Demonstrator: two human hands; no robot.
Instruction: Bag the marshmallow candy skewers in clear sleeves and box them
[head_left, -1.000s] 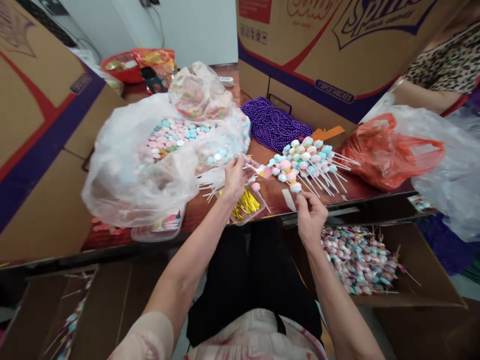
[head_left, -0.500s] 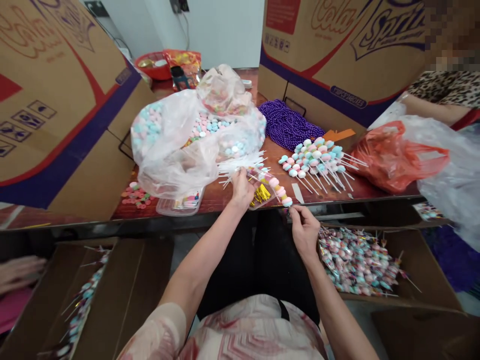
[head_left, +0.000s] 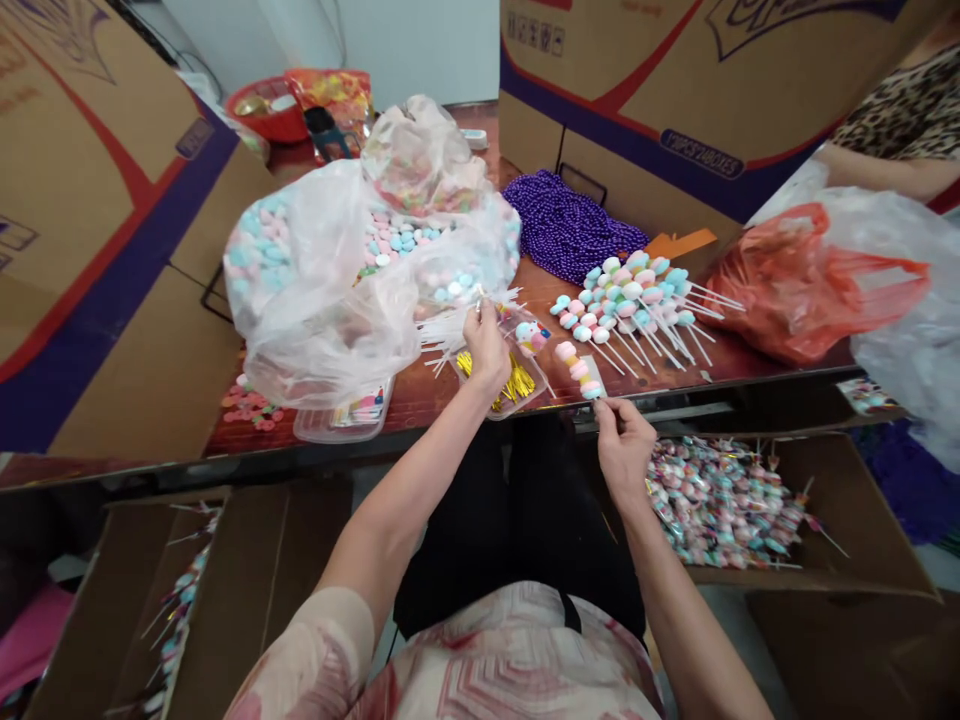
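Observation:
My right hand (head_left: 627, 445) is closed at the table's front edge, pinching the lower end of a candy skewer (head_left: 577, 370). Pink, yellow and blue sweets are stacked on it, tilting up to the left. My left hand (head_left: 486, 348) is also closed, raised over a clear tray of gold twist ties (head_left: 517, 384). A small pale bit shows at its fingertips, too small to name. Beside that hand lie white sticks (head_left: 439, 335) and a clear wrapper with a colourful print (head_left: 531, 334). Finished-looking candy skewers (head_left: 634, 295) are piled to the right.
Plastic bags of sweets (head_left: 322, 290) fill the table's left middle. Purple bead strings (head_left: 566, 225) lie before a large carton (head_left: 637, 120); another carton (head_left: 135, 250) leans at left. A red bag (head_left: 802, 285) sits right. Below, a box (head_left: 825, 500) holds wrapped skewers. Another person's arm is at far right.
My left hand has moved up and away from the candy skewer's top. My right hand has shifted slightly right with the skewer. The camera view has tilted down a little.

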